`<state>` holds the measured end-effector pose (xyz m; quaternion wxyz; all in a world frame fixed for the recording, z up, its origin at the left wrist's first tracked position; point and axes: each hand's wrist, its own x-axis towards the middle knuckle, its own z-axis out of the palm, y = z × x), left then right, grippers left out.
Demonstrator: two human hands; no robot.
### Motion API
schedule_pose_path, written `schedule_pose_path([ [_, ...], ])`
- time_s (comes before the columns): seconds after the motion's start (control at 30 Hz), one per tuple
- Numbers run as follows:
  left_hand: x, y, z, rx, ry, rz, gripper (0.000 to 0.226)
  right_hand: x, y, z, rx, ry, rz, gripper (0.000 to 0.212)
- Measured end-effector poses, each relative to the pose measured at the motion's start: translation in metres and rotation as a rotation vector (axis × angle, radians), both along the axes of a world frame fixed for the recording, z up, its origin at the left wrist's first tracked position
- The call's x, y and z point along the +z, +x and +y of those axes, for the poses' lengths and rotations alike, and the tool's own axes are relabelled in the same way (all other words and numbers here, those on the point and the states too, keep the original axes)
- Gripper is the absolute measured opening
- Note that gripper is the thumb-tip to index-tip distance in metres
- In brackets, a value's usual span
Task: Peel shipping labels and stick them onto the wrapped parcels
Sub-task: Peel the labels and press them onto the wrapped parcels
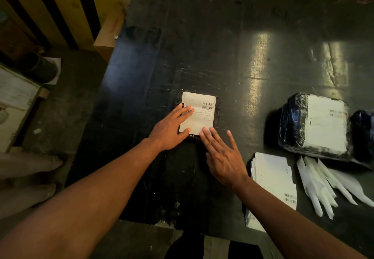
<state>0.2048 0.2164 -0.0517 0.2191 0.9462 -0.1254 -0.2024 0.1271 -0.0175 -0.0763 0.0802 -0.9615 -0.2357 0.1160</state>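
Note:
A small black wrapped parcel [217,109] lies mid-table with a white shipping label [202,115] covering most of its top. My left hand [172,129] lies flat on the label's left side, fingers straight. My right hand [220,153] is spread flat, its fingertips on the label's near right corner. To the right lies a bigger black parcel [291,123] that bears its own white label [323,123]. A stack of unpeeled labels [273,175] sits near my right wrist.
Peeled white backing strips [323,184] fan out at the right, near the table's front edge. Another dark parcel [364,129] shows at the far right edge. The black table [202,46] ends at the left, beside a cardboard box [109,34] and the floor.

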Motion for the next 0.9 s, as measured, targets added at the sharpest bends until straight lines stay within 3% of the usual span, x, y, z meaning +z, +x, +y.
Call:
schedule_pose_path([
  [0.13, 0.002, -0.002, -0.007, 0.008, 0.017, 0.018, 0.072, 0.005, -0.006, -0.016, -0.06, -0.014, -0.001, 0.067],
  [0.33, -0.008, -0.054, -0.034, -0.214, 0.362, -0.201, 0.079, 0.005, 0.013, 0.015, -0.095, 0.093, 0.06, 0.075],
  [0.57, -0.014, -0.091, -0.008, -0.148, 0.404, -0.144, 0.093, 0.002, 0.012, 0.015, -0.063, 0.014, 0.1, 0.086],
  [0.9, 0.005, -0.058, -0.022, -0.166, 0.292, -0.142, 0.081, 0.005, 0.016, 0.017, -0.072, 0.02, 0.13, 0.092],
])
